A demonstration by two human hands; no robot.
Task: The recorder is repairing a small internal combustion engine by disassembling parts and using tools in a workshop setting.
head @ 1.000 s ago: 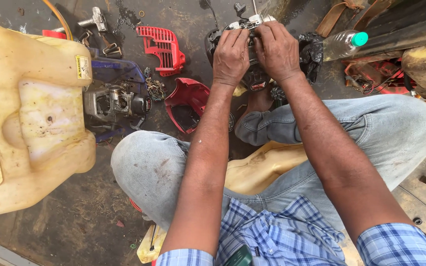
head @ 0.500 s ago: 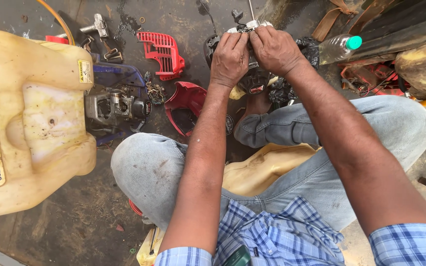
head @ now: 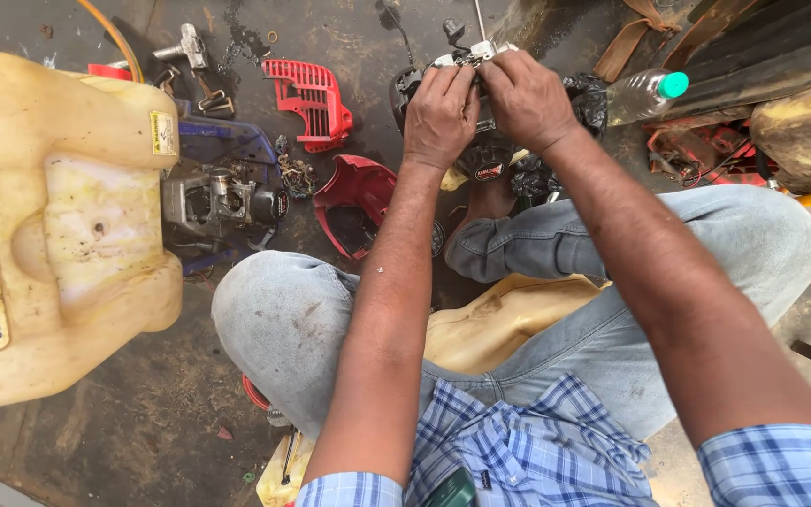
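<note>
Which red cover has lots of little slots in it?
The flat red grille cover, farther up the floor. The other red cover, nearer the knee, is a smooth hollow shell with no slots.

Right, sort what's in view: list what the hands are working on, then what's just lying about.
In hand:
left hand
right hand
small engine part, both hands on it

Lying about:
red vented cover
red housing
yellowed tank
grey engine block
plastic bottle
</note>
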